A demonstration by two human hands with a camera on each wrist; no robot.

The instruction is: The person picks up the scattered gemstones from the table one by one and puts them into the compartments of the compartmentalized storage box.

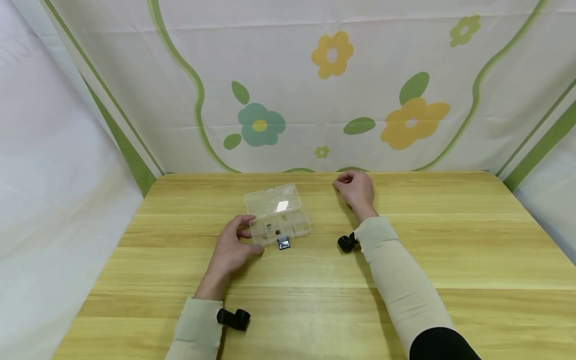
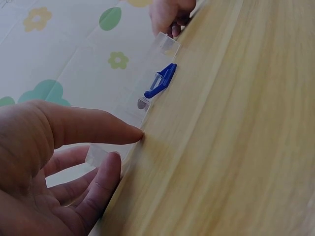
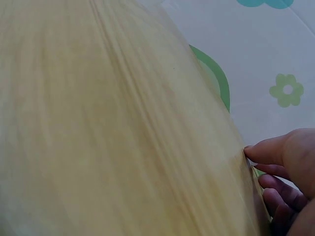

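Counter: a pale wood counter with long grain lines ran left to right, its planks showing faint seams.
Box: a clear plastic box with small compartments lay on the counter left of centre, its lid open and tipped back; a blue clasp stuck out from its near edge.
Contents: a few small items sat in the compartments, too small to tell apart.
Left hand: the left hand lay at the box's left near corner, its fingers apart and fairly straight, thumb tip touching the box's front wall and the others under its end.
Right hand: the right hand rested near the far edge of the counter, well apart from the box, its fingers curled in toward the palm; whether they pinched anything could not be told.
Sleeves: both arms wore beige sleeves with a black camera mount at each wrist.
Room: a white cloth printed with green vines and teal and yellow flowers hung behind the counter; plain white sheets closed off both sides.
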